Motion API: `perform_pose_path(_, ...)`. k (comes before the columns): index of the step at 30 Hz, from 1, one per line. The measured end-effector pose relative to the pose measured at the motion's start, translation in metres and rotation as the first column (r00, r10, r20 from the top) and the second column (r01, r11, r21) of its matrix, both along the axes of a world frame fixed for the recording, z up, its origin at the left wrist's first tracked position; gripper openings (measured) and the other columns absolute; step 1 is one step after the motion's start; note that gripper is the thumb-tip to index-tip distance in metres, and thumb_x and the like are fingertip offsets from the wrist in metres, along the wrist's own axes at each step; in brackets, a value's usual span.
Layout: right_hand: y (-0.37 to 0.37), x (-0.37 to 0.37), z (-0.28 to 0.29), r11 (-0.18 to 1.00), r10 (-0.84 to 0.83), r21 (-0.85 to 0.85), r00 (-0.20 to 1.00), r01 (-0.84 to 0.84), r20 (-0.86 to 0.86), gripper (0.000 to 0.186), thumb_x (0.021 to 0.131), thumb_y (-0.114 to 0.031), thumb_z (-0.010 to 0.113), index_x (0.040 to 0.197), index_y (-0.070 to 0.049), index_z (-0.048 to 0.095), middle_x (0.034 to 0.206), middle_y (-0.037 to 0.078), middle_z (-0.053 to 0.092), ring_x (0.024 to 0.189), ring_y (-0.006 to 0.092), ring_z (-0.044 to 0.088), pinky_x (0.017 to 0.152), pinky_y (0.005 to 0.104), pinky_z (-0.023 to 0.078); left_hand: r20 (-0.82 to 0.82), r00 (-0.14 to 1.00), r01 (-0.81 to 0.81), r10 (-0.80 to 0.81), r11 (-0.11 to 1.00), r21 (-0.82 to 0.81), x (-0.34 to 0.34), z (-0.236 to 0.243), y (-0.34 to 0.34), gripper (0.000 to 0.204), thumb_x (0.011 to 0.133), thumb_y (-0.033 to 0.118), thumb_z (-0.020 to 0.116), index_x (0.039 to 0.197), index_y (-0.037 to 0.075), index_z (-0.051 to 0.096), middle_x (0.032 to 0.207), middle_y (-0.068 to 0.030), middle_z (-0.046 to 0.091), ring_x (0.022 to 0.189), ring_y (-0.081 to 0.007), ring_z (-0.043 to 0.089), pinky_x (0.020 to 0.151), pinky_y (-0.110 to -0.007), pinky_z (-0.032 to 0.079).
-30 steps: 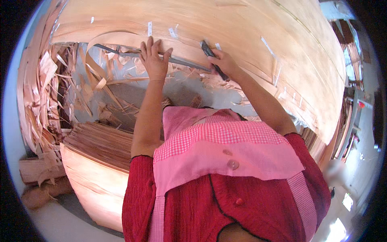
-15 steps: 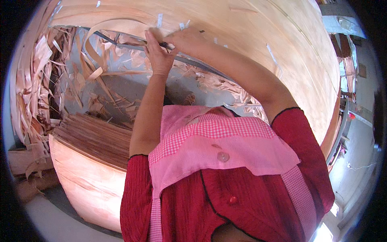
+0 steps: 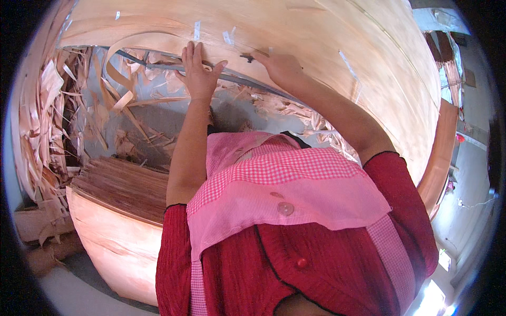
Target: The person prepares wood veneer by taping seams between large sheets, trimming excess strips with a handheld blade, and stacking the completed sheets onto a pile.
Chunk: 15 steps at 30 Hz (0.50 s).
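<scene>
A broad pale wood veneer sheet fills the far side, with short white tape pieces stuck on it. My left hand lies with fingers spread at the sheet's near edge. Beside it, a narrow veneer strip curls away to the left. To its right, over the sheet, my right hand is closed around a small dark knife-like tool. The tool's dark end pokes out in front of the fingers; its exact kind is unclear.
A stack of veneer sheets stands at the near left, with a pale sheet along its front. Torn veneer scraps heap up at the far left, and more lie below the sheet's edge. A grey metal bar runs under that edge.
My right hand has moved right, away from my left hand, bringing the dark tool into clearer view over the sheet. My left hand's fingers have spread. The whole view has shifted slightly.
</scene>
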State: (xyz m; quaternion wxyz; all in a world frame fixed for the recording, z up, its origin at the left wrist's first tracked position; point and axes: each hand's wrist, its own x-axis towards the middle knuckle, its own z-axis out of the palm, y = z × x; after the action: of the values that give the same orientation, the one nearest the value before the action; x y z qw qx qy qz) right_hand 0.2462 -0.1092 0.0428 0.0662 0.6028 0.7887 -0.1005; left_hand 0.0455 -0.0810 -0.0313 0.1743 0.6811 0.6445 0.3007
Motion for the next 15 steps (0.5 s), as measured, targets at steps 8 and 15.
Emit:
perform_pose_path(8, -0.014, 0.007, -0.009, 0.987, 0.012, 0.16, 0.995, 0.004, -0.1, 0.027, 0.081, -0.013, 0.041, 0.108, -0.013, 0.046, 0.076, 0.015, 0.059, 0.067, 0.0313, 0.06, 0.055, 0.043, 0.047, -0.389, 0.807, 0.563, -0.445, 0.78, 0.275, 0.008, -0.006, 0.002, 0.042, 0.069, 0.018, 0.059, 0.111, 0.016, 0.053, 0.115, -0.0072, 0.049, 0.111, -0.0255, 0.043, 0.09, -0.046, 0.034)
perform_pose_path(15, -0.064, 0.026, -0.034, 0.895, 0.023, 0.435, 0.965, 0.097, -0.263, 0.037, 0.08, -0.012, 0.044, 0.117, -0.009, 0.04, 0.078, 0.017, 0.06, 0.065, 0.0323, 0.06, 0.054, 0.0409, 0.048, -0.56, 0.703, 0.631, -0.438, 0.747, 0.208, 0.026, 0.011, -0.022, 0.041, 0.07, 0.014, 0.05, 0.111, 0.018, 0.052, 0.107, -0.0056, 0.049, 0.103, -0.0244, 0.047, 0.077, -0.035, 0.046)
